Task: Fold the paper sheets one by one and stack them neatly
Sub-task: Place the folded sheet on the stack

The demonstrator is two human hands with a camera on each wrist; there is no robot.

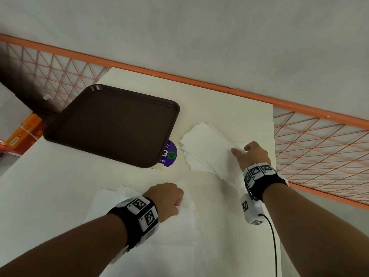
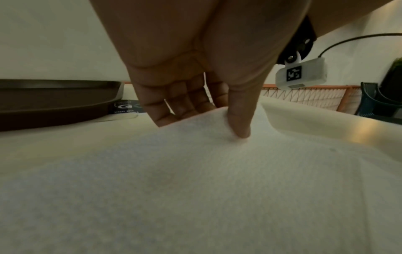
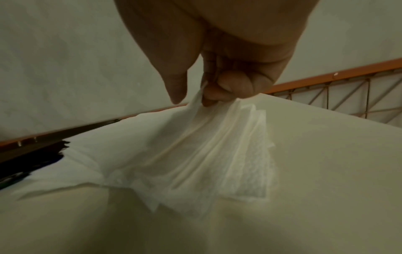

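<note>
A: Head view first. What is the surface?

B: A cream, matt tabletop (image 1: 229,108) fills the middle of the frame. A grey floor lies beyond it, and an orange metal lattice rail (image 1: 311,148) crosses from upper left to right. A dark brown plastic tray (image 1: 111,124) sits at centre left, half covering a round purple sticker (image 1: 170,153).

A: And the paper?

B: A fanned stack of folded white paper sheets (image 1: 201,148) lies right of centre. The right hand (image 1: 252,155) pinches its top sheet. At lower centre the left hand (image 1: 167,198) holds a corner of the flat white unfolded sheets (image 1: 179,222).

A: Left wrist view?

B: The left hand (image 2: 195,82) has its thumb pressed on top of the sheet (image 2: 195,189) and its fingers curled behind the raised edge, pinching it. The tray (image 2: 54,101) is at middle left, with the lattice rail (image 2: 304,98) at right.

A: Right wrist view?

B: The right hand (image 3: 217,68) clamps thumb and curled fingers on the lifted top sheet of the stack (image 3: 217,154), which rests on the tabletop (image 3: 326,171). The rail (image 3: 326,75) runs along the upper right.
</note>
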